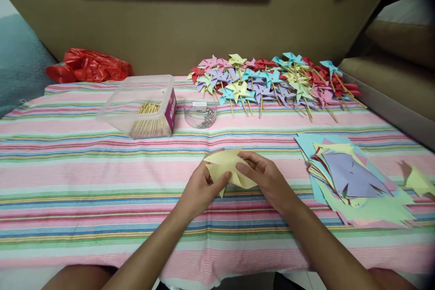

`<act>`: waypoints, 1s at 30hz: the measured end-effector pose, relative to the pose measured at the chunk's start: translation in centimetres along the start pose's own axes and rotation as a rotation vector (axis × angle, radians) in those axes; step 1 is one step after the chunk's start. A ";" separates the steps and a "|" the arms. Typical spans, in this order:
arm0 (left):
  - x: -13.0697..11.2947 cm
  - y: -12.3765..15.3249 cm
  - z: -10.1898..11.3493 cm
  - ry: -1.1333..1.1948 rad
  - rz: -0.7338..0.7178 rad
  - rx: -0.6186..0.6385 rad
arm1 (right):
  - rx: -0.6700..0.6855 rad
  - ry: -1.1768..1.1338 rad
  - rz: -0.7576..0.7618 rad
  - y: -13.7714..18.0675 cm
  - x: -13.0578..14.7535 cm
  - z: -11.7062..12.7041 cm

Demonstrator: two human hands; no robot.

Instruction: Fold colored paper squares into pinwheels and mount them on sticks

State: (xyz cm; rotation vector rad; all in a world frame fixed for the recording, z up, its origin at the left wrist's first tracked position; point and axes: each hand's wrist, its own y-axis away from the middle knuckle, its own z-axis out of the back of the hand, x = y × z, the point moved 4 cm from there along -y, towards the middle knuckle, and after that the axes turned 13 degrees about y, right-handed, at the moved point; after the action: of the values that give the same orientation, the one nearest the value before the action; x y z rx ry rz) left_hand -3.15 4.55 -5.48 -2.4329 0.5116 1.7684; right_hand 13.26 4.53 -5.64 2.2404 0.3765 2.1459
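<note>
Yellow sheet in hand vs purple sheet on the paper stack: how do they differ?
Support: the left hand and right hand hold the yellow sheet; the purple sheet lies on the paper stack.
Pose: yellow sheet bent, purple sheet nearly flat.
Both are paper, slit inward from the edges.

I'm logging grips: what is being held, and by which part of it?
Yellow paper: the left hand grips its left half, the right hand its right.
</note>
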 end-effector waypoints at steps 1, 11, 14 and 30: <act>-0.1 0.0 -0.1 0.035 -0.001 0.035 | 0.027 -0.020 -0.025 0.0 0.0 0.1; -2.3 0.9 -0.1 -0.083 -0.101 0.160 | 0.194 -0.018 -0.050 1.3 0.8 -0.1; -3.0 1.4 -0.4 -0.147 -0.099 0.200 | 0.182 0.005 -0.065 1.7 0.5 -0.1; 0.3 0.6 -2.4 0.309 -0.097 -0.014 | -0.204 -0.360 0.068 1.5 0.3 -2.5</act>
State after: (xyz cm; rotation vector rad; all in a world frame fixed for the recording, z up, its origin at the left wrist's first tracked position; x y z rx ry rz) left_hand -1.11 3.24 -4.94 -2.7057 0.3977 1.3712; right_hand 11.05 2.77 -4.89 2.4758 0.0672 1.6635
